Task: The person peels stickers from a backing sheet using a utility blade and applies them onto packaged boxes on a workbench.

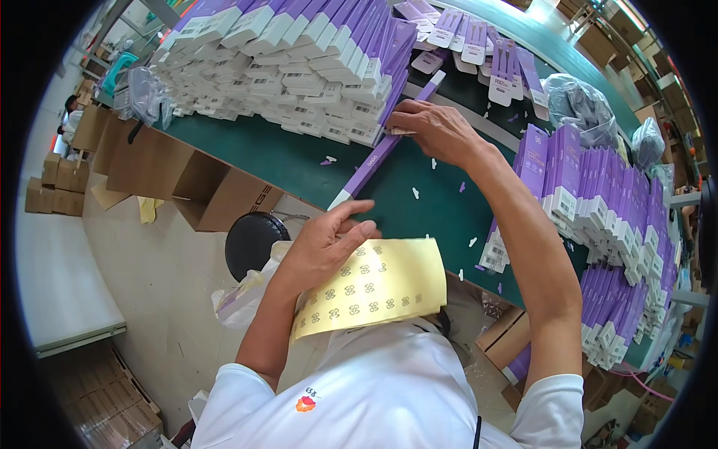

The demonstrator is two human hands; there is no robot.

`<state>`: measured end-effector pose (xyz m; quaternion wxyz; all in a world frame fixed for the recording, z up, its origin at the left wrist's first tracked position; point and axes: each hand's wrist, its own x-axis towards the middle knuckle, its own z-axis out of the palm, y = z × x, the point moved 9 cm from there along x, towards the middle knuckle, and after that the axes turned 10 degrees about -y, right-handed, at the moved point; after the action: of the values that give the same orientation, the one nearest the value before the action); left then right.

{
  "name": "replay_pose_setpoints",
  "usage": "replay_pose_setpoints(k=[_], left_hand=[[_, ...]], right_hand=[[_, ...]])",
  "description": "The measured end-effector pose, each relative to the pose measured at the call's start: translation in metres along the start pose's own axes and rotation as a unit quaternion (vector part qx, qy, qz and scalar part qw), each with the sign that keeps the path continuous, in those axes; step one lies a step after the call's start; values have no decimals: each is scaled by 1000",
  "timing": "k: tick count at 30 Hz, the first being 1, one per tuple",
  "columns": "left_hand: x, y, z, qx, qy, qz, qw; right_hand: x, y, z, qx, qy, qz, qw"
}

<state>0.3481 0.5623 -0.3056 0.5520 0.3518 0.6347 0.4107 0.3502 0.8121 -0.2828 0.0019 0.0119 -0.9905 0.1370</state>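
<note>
A long narrow purple box (pixel 372 165) with white ends lies slantwise on the green table, beside a large stack of similar boxes. My right hand (pixel 434 127) is at its upper part, fingers curled down onto the box; something small and beige shows at the fingertips. My left hand (pixel 329 243) is near the lower white end, thumb and forefinger apart, with some fingers hidden. Beneath that hand a yellow sheet of stickers (pixel 404 273), printed with rows of small dark marks, lies across my front.
Stacked purple boxes (pixel 299 75) rise at the back left, and more boxes (pixel 598 194) stand at the right. Purple hang-tag packs (pixel 502 67) lie at the back. Small white scraps dot the green table (pixel 441 213). A black stool (pixel 258 243) and cardboard boxes (pixel 224 194) are below left.
</note>
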Motion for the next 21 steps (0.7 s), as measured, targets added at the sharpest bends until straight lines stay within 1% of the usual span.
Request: replay_pose_setpoints(k=[1,4,5,8,9,11,12,14,15,17,18,19,21], left_hand=[[-2,-5,0,3,2,-13,1000],[-4,-13,13,-51,-59,2,997],[-5,-15,19,-96,-96,-16,991],[2,-24,23,-119,-86,18,989],[3,-22,12,-124,-14,43,991],[-1,-20,-3,-135,122,90,979],[1,-11,-3,-188,130,142,963],[0,7,-5,-294,145,238,914],[5,1,-4,-293,138,257,910],[17,-7,20,-283,160,217,920],[22,-12,34,-276,170,195,926],[28,-15,45,-236,159,201,937],[41,-24,64,-254,132,187,940]], right_hand=[[0,0,2,6,4,4,1000],[-3,1,2,4,-2,20,1000],[-3,0,2,2,-8,25,1000],[-12,0,-10,12,40,25,999],[-19,-3,-22,16,81,34,996],[-44,-21,-50,23,159,60,985],[-63,-33,-68,51,216,68,973],[-108,-52,-92,175,287,126,933],[-127,-60,-81,245,273,169,915],[-166,-78,-54,379,244,246,858],[-176,-88,-38,384,254,246,853],[-186,-97,-23,389,263,245,848],[-204,-99,7,428,263,285,816]])
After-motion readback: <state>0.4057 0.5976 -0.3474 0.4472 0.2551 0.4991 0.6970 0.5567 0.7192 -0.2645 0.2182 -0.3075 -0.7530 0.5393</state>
